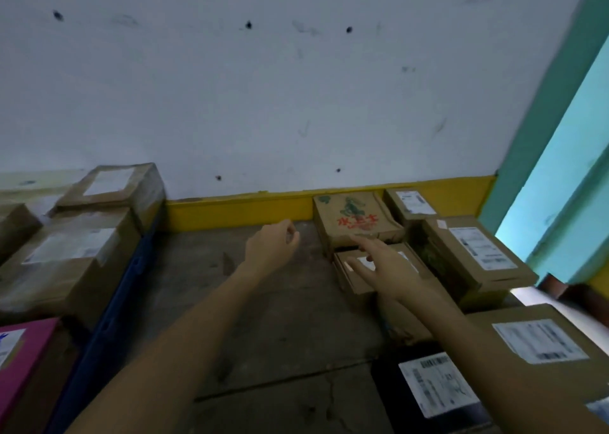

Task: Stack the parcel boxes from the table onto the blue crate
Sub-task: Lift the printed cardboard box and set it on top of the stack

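Note:
Several brown parcel boxes sit at the right. A box with red and green print (354,217) stands by the wall, and a small flat box (356,277) lies in front of it. My right hand (384,265) hovers over that small box, fingers spread, holding nothing. My left hand (273,245) reaches forward over bare floor, fingers loosely curled and empty. The blue crate (108,328) runs along the left, with labelled cardboard boxes (69,262) stacked on it.
More labelled boxes (478,252) lie at the right, along with a black parcel (438,387) near the bottom. A pink box (19,367) sits at the lower left. A yellow skirting and white wall close the back. A teal door frame (560,137) stands at the right.

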